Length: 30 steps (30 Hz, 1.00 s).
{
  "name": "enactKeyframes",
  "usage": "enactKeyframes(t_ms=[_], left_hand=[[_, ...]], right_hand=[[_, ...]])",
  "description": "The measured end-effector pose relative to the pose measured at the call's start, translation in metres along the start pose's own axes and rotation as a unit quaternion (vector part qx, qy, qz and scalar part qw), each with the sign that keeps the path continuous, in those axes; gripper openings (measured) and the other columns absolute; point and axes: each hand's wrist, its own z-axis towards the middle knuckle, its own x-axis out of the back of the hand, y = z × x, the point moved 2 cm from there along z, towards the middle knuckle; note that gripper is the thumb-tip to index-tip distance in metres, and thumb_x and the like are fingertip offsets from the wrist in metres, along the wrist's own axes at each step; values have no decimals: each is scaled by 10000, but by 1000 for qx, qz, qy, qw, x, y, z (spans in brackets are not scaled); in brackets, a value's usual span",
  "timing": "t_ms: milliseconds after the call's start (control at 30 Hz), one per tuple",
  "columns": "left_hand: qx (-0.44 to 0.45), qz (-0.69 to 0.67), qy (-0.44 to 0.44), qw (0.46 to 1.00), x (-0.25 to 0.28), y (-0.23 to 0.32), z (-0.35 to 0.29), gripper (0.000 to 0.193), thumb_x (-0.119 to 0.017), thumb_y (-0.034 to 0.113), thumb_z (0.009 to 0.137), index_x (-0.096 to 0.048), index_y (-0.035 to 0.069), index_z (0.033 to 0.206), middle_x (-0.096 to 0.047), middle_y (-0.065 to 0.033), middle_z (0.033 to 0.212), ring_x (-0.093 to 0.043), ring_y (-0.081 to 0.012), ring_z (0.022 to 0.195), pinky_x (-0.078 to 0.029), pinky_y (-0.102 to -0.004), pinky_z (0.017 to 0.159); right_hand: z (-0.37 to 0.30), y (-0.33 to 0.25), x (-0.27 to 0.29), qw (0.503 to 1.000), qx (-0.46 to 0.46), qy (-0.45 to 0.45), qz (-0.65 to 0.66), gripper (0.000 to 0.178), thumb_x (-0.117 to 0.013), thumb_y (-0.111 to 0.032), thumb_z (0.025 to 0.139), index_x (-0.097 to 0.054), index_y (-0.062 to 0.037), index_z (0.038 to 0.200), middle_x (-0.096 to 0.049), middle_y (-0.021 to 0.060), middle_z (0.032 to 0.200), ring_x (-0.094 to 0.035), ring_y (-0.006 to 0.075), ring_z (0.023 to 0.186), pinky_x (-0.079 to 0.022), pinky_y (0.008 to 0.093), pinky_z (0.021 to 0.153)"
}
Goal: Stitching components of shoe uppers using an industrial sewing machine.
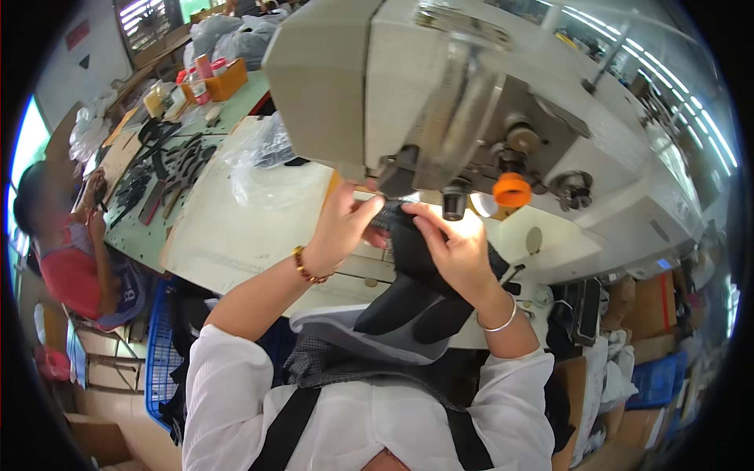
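Just in front of the head of a large cream sewing machine (322, 86), a black and grey fabric piece (412, 255) is held up between my hands. The fingers of my left hand (342, 228) pinch its upper left edge, beside a dark ribbed part. On the upper right edge, my right hand (459, 251) has thumb and forefinger closed on the black cloth. The lower part of the piece, with a grey panel (377, 337) and dark rounded patches, hangs toward my lap. The needle area is hidden behind the machine's parts and my fingers.
An orange knob (512, 190) juts from the machine above my right hand. Clear plastic bags (263, 177) lie on the table to the left. Farther left, a co-worker (71, 259) sits by a green table with dark cut strips (161, 173). Blue crates (161, 349) stand below.
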Motion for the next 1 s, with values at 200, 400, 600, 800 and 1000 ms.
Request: enactKeyframes(t_ms=[200,400,600,800,1000], left_hand=[[-27,57,1,998,22,-22,24,264,-628,201,1055,-691,-40,967,-656,-57,661,-627,-108,552,-517,-270,535],[-83,621,43,778,136,-71,71,308,-568,91,988,-623,-18,1271,-711,-176,1075,-699,-353,1012,-562,-476,905],[-90,754,61,648,245,-127,150,458,-581,71,938,-565,-22,1386,-576,-250,1392,-483,-377,1397,-397,-466,1177],[-35,819,1,573,278,-158,208,199,-593,124,954,-768,32,983,-762,-172,1006,-749,-332,1006,-604,-446,896],[-105,844,5,526,280,-145,173,189,-628,131,936,-782,88,1036,-772,-126,1002,-747,-318,952,-595,-472,780]], right_hand=[[8,7,-15,989,42,102,-100,129,-794,-17,884,-778,-38,1010,-762,127,932,-718,321,868,-544,400,829],[2,1,-13,977,78,49,-192,167,-755,-43,928,-766,-49,1095,-768,117,968,-706,323,896,-517,405,908],[5,-4,-14,969,94,60,-219,193,-763,-36,918,-766,-48,1111,-761,125,955,-693,331,857,-522,413,871],[2,2,-15,977,73,56,-192,171,-817,-30,873,-773,-30,1038,-762,134,928,-725,294,855,-548,411,851],[3,3,-12,972,104,31,-207,206,-805,-119,903,-727,-83,1091,-713,95,902,-630,314,766,-469,433,732]])
